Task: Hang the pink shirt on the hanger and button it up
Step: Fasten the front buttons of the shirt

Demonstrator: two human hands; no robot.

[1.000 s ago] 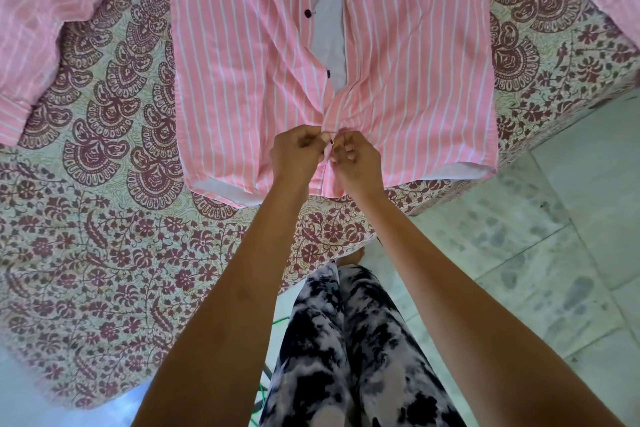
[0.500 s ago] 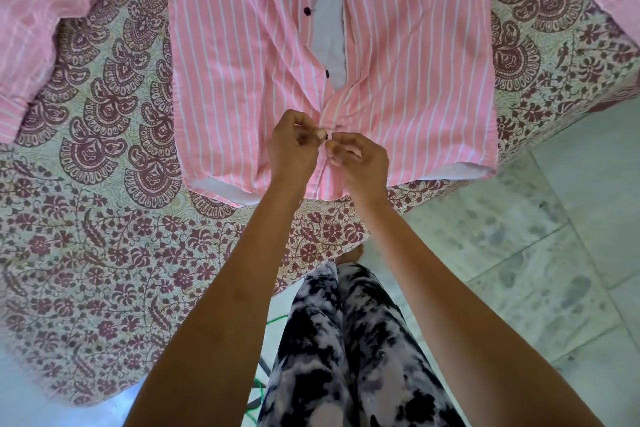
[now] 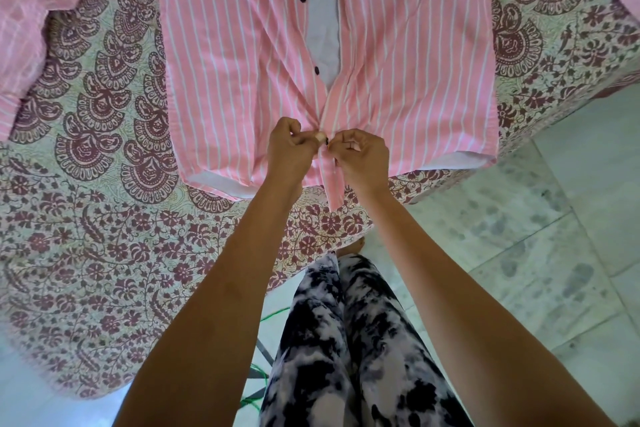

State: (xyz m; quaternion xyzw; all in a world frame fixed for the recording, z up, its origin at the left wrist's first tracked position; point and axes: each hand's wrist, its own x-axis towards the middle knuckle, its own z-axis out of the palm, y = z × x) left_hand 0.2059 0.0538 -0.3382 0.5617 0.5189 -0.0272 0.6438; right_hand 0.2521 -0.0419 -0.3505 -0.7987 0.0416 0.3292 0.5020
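The pink shirt (image 3: 228, 73) with white stripes lies face up on a patterned bedspread, hem toward me. Its front stands open higher up, showing the white inner back between the plackets and two dark buttons on the left placket. My left hand (image 3: 292, 149) pinches the left placket near the hem, with a dark button at its fingertips. My right hand (image 3: 362, 152) pinches the right placket right against it. The two front edges meet between my fingers. No hanger shows in this view.
The bedspread (image 3: 104, 236) has maroon paisley and flowers and drapes over the bed's near edge. Sleeves of the shirt spread at the upper left (image 3: 31, 21) and upper right corner. A pale tiled floor (image 3: 519, 253) lies to the right. My patterned trousers (image 3: 346, 340) are below.
Both hands stay at the lower placket, working the same spot; they shifted slightly up the shirt front and a dark button now shows at my left fingertips.
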